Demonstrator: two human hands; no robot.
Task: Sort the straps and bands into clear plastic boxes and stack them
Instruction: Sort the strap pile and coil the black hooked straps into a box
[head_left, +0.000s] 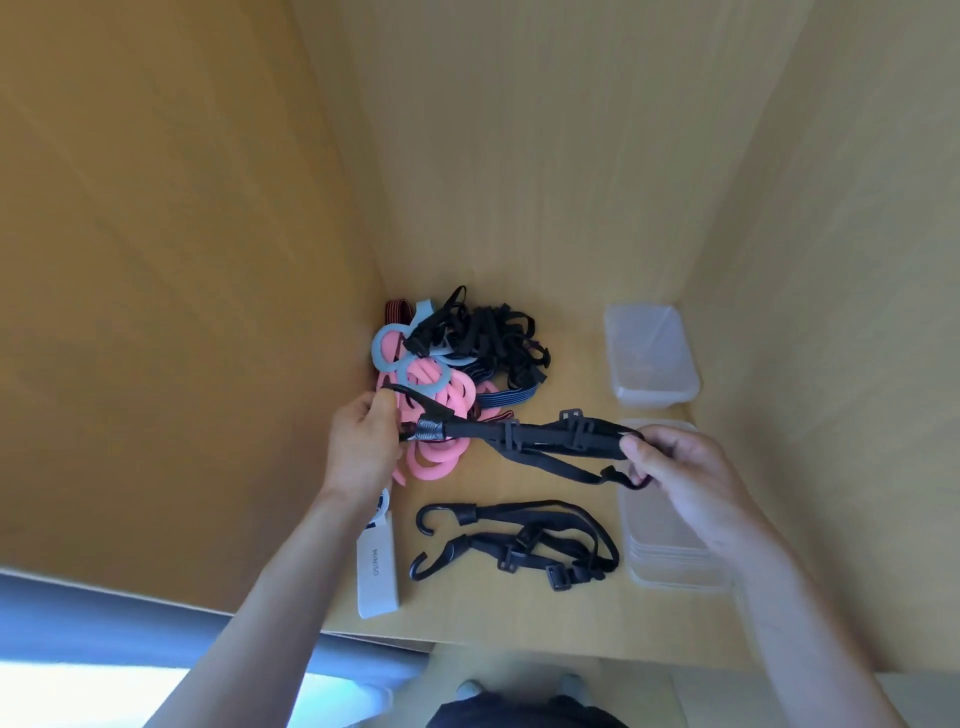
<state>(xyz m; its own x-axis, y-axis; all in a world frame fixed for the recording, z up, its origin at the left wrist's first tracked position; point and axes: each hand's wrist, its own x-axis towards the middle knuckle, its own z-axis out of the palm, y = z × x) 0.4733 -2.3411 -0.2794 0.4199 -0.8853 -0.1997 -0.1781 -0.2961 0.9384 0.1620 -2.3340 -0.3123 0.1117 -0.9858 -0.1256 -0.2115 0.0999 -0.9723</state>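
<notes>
Both hands, left hand (363, 447) and right hand (691, 478), stretched a black hooked strap (524, 434) above the shelf (519, 623), fingers curled round its ends.

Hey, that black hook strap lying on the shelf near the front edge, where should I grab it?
Come from above and pinch the lying hook strap at its left end, just behind the two hooks, where the bands gather into thick collars. The rest is loose loops and buckles that would likely dangle or snag.
</notes>
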